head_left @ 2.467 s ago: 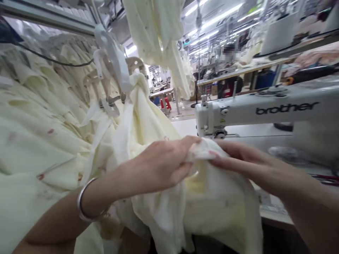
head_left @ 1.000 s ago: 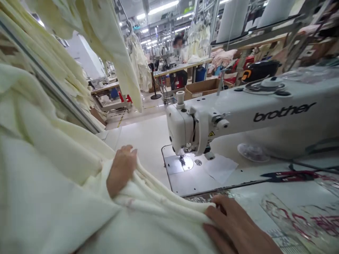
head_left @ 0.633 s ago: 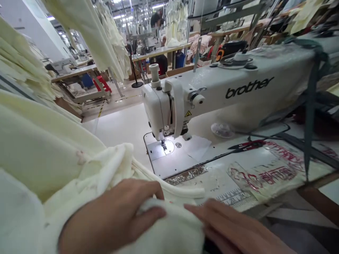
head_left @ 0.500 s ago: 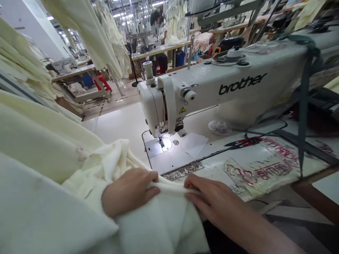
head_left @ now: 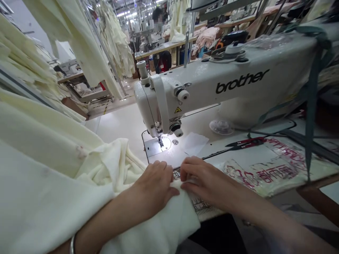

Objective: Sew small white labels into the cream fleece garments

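Observation:
Cream fabric (head_left: 119, 151) drapes over the left of the sewing table and hangs off its front edge. My left hand (head_left: 155, 185) is closed on the folded edge of this fabric, thumb toward the right. Close beside it, my right hand (head_left: 197, 176) pinches the same edge between thumb and fingers. Both hands are just in front of the needle plate (head_left: 155, 147) of a white sewing machine (head_left: 196, 84). The presser foot (head_left: 160, 141) stands under a lit lamp, with no fabric beneath it.
Red-handled thread snips (head_left: 246, 143), a clear dish (head_left: 221, 127) and a white scrap (head_left: 194, 143) lie right of the needle. A dark green strip (head_left: 310, 106) hangs from the machine. Cream garment pieces (head_left: 76, 46) hang at left. A person (head_left: 161, 38) sits farther back.
Both hands have moved up toward the needle plate, carrying the fabric edge, and have come closer together. More of my left forearm, with a bracelet, shows now.

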### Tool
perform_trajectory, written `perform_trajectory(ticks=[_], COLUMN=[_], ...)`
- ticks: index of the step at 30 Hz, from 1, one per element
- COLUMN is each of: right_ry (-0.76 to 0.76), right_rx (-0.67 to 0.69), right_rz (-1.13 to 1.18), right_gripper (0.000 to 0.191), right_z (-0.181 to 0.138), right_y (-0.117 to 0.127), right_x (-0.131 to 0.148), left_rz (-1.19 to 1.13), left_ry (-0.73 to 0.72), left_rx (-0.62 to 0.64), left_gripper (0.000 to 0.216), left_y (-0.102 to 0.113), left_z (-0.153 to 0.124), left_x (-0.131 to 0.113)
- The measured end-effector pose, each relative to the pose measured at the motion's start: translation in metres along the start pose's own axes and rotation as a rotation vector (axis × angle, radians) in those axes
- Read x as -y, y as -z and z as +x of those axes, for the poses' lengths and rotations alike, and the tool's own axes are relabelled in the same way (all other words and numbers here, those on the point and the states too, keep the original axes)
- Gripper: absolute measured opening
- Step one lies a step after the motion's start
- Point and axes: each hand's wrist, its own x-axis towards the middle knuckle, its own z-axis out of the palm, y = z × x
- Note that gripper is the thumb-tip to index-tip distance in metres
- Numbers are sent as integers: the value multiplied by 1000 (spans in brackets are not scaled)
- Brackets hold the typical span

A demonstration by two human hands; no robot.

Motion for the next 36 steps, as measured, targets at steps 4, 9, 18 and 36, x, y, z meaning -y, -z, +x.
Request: perform_trajectory(ticks=[4, 9, 18, 36], right_ry=[-45, -116, -152, -210], right_rx=[122, 235, 178, 288], right_rz=[76, 187, 186, 353], right_gripper=[7, 8, 8, 8], right_z=[8, 15, 17, 15], right_y=[20, 35, 32, 30], right_x=[6, 13, 12, 1], left_rz=[-265, -417, -381, -415], left_ry=[128, 146, 195, 250], left_rx=[96, 85, 29, 53], left_gripper=[14, 18, 16, 21], left_y=[12, 23, 20, 24], left_z=[-1, -1, 1, -2], left_x=[5, 5, -1, -2])
